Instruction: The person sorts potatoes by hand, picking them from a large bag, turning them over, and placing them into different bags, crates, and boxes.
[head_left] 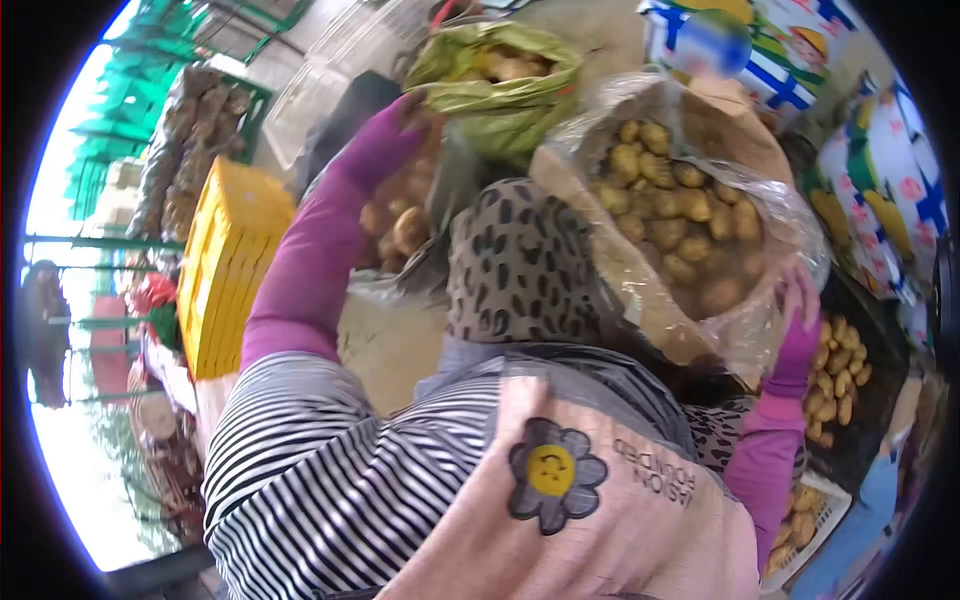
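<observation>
My right hand (798, 296), in a purple sleeve, rests against the near right rim of a brown paper bag (660, 300) with a clear plastic liner. Its fingers are stretched out along the plastic. Many potatoes (695, 205) lie inside that bag. On the other side, my left hand (412, 112) reaches forward beside the yellow-green woven sack (510, 125), above an open bag of potatoes (408, 230). The left fingers are blurred, and whether they grip anything is not visible.
Stacked yellow crates (225, 270) stand at the left. Loose potatoes (838, 370) lie on a dark surface at the right, above a white basket (825, 505) of potatoes. Printed sacks (875, 190) stand at the far right. My patterned knee (520, 265) sits between the bags.
</observation>
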